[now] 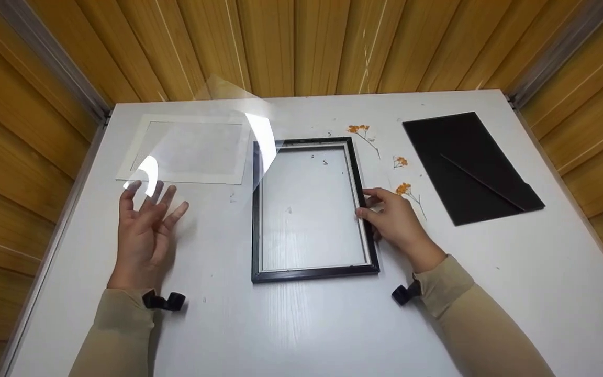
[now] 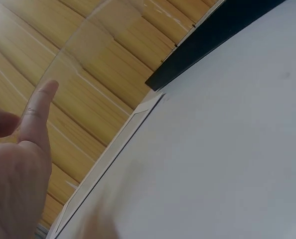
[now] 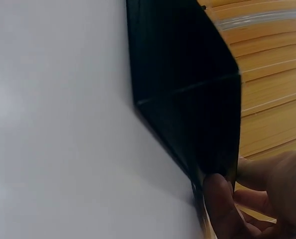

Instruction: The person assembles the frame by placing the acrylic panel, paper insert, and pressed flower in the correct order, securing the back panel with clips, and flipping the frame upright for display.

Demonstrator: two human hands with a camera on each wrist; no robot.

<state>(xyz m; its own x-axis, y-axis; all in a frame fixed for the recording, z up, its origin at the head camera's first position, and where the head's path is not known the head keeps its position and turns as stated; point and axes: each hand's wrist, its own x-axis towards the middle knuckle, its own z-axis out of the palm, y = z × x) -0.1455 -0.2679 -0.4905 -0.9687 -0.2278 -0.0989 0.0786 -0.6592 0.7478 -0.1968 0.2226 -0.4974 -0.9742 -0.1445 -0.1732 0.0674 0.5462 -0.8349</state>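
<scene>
In the head view, a clear, glossy sheet (image 1: 263, 141) is held up at a slant by my left hand (image 1: 147, 225), pinched at its lower edge with the fingers spread. The sheet's curved edge also shows in the left wrist view, beside a fingertip (image 2: 49, 87). My right hand (image 1: 393, 217) grips the right side of a black picture frame (image 1: 314, 273) with a silvery inner lip. In the right wrist view the thumb presses near the bottom of the dark frame side (image 3: 188, 119). The tabletop shows through the frame's opening.
A white mat (image 1: 186, 179) with a thin inner rectangle lies at the back left. Dried orange flower sprigs (image 1: 403, 188) lie right of the frame. Farther right rests a black backing board (image 1: 479, 131) with a stand strip. Wood-panelled walls (image 1: 317, 47) border the white table (image 1: 301, 330).
</scene>
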